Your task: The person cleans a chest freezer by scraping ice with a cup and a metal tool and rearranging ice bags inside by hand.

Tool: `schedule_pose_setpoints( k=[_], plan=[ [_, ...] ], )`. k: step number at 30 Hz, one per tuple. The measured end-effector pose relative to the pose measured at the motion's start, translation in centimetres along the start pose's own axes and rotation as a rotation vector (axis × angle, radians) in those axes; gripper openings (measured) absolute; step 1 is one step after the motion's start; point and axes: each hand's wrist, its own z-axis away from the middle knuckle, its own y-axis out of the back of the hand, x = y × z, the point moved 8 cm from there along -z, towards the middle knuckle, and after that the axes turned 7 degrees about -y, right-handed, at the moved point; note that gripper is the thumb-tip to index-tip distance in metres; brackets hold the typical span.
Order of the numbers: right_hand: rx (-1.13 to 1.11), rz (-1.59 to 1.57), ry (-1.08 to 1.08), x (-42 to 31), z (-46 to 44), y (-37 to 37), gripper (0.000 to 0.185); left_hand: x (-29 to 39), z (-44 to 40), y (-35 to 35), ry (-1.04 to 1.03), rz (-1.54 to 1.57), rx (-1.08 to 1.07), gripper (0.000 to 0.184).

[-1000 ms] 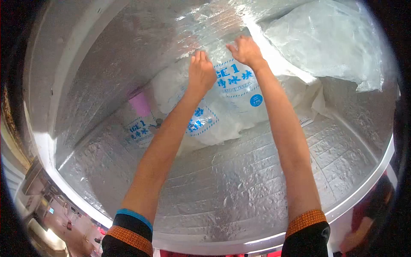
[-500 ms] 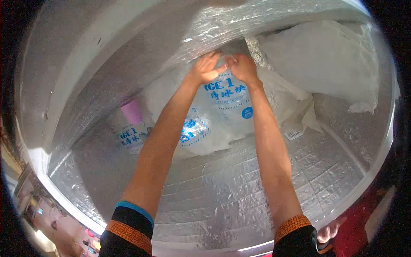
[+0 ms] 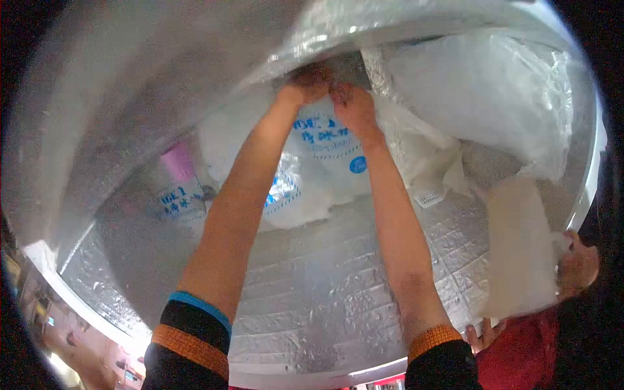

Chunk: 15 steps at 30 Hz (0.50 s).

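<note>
A clear plastic ice bag (image 3: pixel 325 146) with blue print lies at the back of the silver-lined bin. Both my hands are at its top end. My right hand (image 3: pixel 354 107) is closed on the gathered plastic there. Beside it, almost touching, my left hand (image 3: pixel 307 84) grips the same end, its fingers dark and partly smeared by motion. Under my left forearm another printed bag (image 3: pixel 283 192) is partly hidden. Farther left lies a third printed bag (image 3: pixel 182 201), with a pink cup-like object (image 3: pixel 178 162) just above it.
A big translucent plastic bag (image 3: pixel 481 91) fills the back right. At the right rim, another person's hand (image 3: pixel 578 263) holds a pale, blurred block-like object (image 3: pixel 520 247) over the bin. A red garment (image 3: pixel 520 351) is below it. A small white label (image 3: pixel 429 198) lies near the middle right.
The pale object and the other person's hand have come in from the right. My hands stay at the bag's top, slightly farther left in view as the camera shifts.
</note>
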Motion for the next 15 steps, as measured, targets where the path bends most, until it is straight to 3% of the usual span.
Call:
schedule_pose_setpoints(
  k=[2,6,8,12,14,15],
  plan=[
    [-0.033,-0.106,0.041,0.2,-0.4,0.0,0.035,-3.6,-1.8,-1.5,0.063,-0.051,0.411,0.046],
    [0.031,-0.317,-0.066,2.4,-1.3,1.6,0.031,1.0,-0.2,1.8,-0.017,-0.07,0.243,0.052],
    [0.148,-0.278,0.164,1.9,-2.1,2.2,0.03,-0.1,-0.7,0.6,0.093,0.087,0.377,0.05],
    [0.014,-0.502,0.027,3.8,-5.7,-0.7,0.031,-0.8,-1.7,-1.4,-0.042,-0.074,0.381,0.053],
    [-0.083,0.455,0.378,2.5,-7.2,-5.3,0.035,-0.5,-1.4,-0.4,-0.169,-0.076,0.512,0.049],
    [-0.077,0.451,0.378,2.1,-7.2,-5.0,0.035,-0.3,-1.2,-0.2,-0.171,-0.083,0.51,0.049]
  ],
)
